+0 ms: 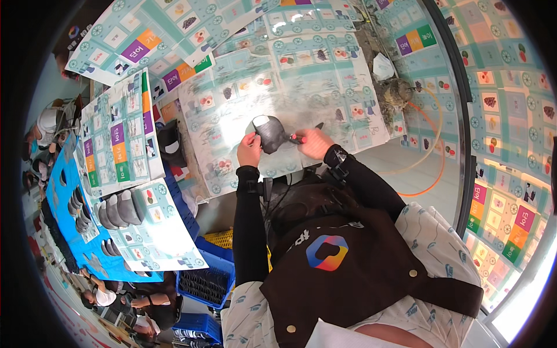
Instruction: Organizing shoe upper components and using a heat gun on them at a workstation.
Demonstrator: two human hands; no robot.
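My left hand [249,150] pinches the left edge of a dark grey cupped piece [270,137] with a pale patch at its top. The piece is held just over the paper-covered table. Closed around a slim tool [298,139] with red and black parts, my right hand [316,144] is at the right side of the piece. One end of the tool points at the piece; a dark end sticks out beyond my fingers. Its exact kind is hidden by my grip. Both forearms wear black sleeves.
Printed, smudged sheets cover the worktable [232,116]. To the left, several dark cupped pieces [120,209] lie on a side board. Below it stands a blue crate [204,285]. An orange hose [444,153] curves at right. Other people [148,325] are at lower left.
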